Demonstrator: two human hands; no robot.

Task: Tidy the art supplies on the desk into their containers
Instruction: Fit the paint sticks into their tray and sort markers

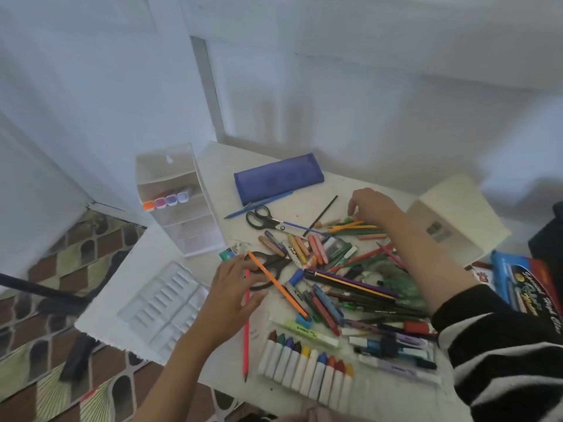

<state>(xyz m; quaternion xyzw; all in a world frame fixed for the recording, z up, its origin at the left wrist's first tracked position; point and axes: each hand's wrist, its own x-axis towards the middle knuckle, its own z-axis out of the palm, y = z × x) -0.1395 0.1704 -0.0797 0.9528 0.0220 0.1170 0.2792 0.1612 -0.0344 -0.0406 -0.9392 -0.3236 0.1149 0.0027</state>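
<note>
Gathering likely goes best with tips aligned first: the left hand (pixel 234 289) spreads its fingers (pixel 228 269) over the long orange pencil (pixel 275 281) on the white tabletop (pixel 219 166). The right hand (pixel 374 207) curls onto loose coloured pencils (pixel 359 227), grip unclear.

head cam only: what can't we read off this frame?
- Right hand: fingertips down among the coloured pencils; pinch or mere touch, cannot tell.
- Black scissors: handles partly covered by the left hand.
- Blue box: cut off by the right edge, print blurred.
- White organizer: lower drawers' contents too hazy behind frosted fronts.
- Part of the pile: hidden under the striped sleeve.
</note>
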